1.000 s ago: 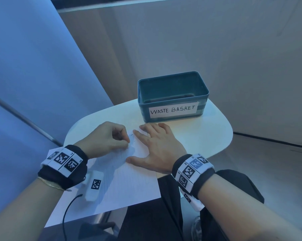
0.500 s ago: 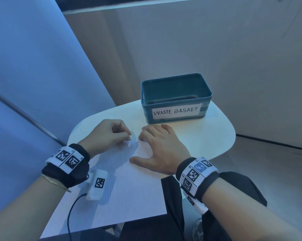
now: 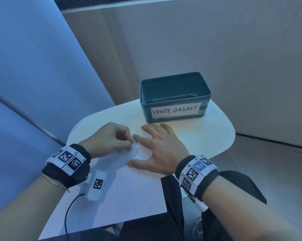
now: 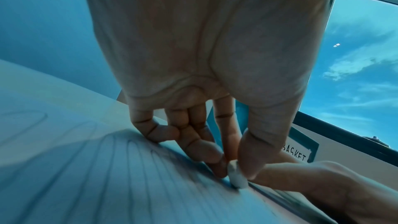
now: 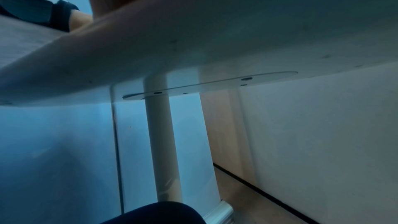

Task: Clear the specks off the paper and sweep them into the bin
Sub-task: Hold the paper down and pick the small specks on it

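Note:
A lined sheet of paper (image 3: 129,193) lies on the small white table (image 3: 207,136). My left hand (image 3: 112,138) pinches a small white eraser (image 4: 237,176) between thumb and forefinger, its tip pressed on the paper near the far edge. My right hand (image 3: 162,148) lies flat with spread fingers on the paper's far right part, beside the eraser. A tiny dark speck (image 3: 137,142) shows just by the eraser. The teal bin (image 3: 174,96) labelled WASTE BASKET stands behind the hands at the table's far side. The right wrist view shows only the table's underside and leg.
A white tagged device (image 3: 96,185) with a black cable (image 3: 68,213) rests on the paper's left edge near my left wrist. Walls close in behind and to the left. The table's right part (image 3: 216,140) is bare. My dark-clothed lap lies below the table's near edge.
The left hand with the eraser has shifted slightly along the paper's far edge beside the right index finger. The right hand stays pressed flat. The head view has drifted a little.

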